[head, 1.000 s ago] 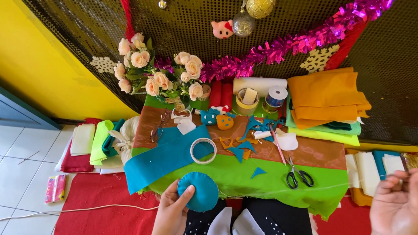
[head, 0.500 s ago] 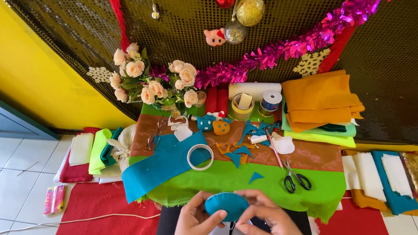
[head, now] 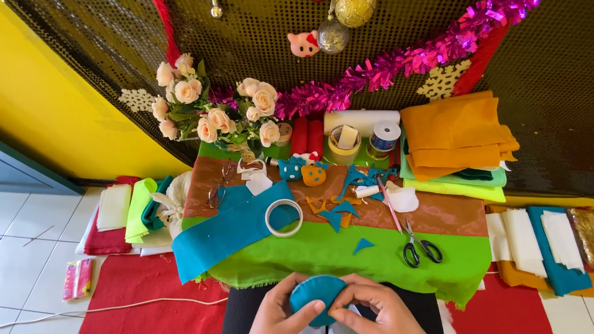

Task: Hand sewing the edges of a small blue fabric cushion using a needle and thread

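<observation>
A round teal felt piece (head: 316, 293) sits between both my hands at the bottom middle of the head view. My left hand (head: 277, 316) grips its left edge with the thumb across its lower part. My right hand (head: 371, 312) holds its right edge, fingers curled over the rim. Both hands hover just in front of the low table's near edge, which is draped in green felt (head: 327, 256). A tape roll (head: 284, 217) lies on a teal felt strip (head: 233, 230) beyond my left hand. Black-handled scissors (head: 421, 248) lie beyond my right hand.
The table also carries small felt cut-outs (head: 342, 208), tape spools (head: 384, 138) and a bunch of pale roses (head: 214, 114). Folded orange felt (head: 459, 133) is stacked at the right. More felt sheets (head: 547, 249) and cloths (head: 135, 211) lie on the red floor mat (head: 146, 304).
A second ago only my left hand held the teal piece and my right hand was off at the lower right. Now both hands hold it together at the centre.
</observation>
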